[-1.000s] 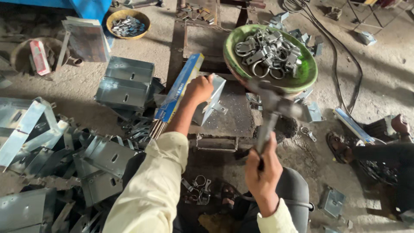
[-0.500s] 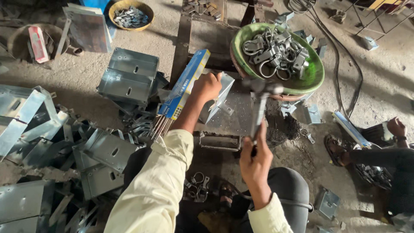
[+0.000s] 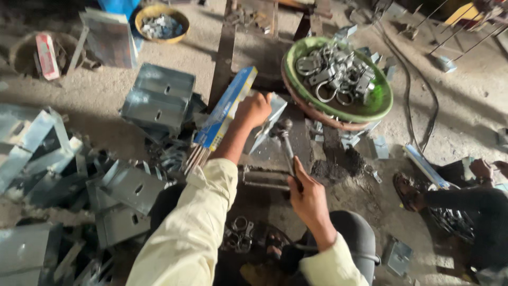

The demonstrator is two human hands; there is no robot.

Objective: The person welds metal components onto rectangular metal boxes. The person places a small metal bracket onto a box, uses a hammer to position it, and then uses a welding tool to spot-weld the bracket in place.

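My right hand (image 3: 308, 193) grips the handle of a hammer (image 3: 284, 139), whose head is down on a bent grey metal plate (image 3: 267, 123). That plate rests on a dark steel slab (image 3: 296, 148), and my left hand (image 3: 254, 108) holds it steady there. Beside my left wrist lies a blue and yellow box of welding rods (image 3: 222, 116), with rod ends poking out toward me. A green bowl (image 3: 383, 103) heaped with metal rings and clamps stands just beyond the hammer, to the right.
Folded grey metal brackets (image 3: 159, 98) pile up on the left and near left. A yellow bowl of small parts (image 3: 161, 24) sits at the back. Another person's foot (image 3: 410, 190) and hand (image 3: 481, 168) are at the right. A black cable (image 3: 418, 95) crosses the sandy floor.
The hammer has swung down from beside the green bowl onto the metal plate. My left hand has stayed on the plate.
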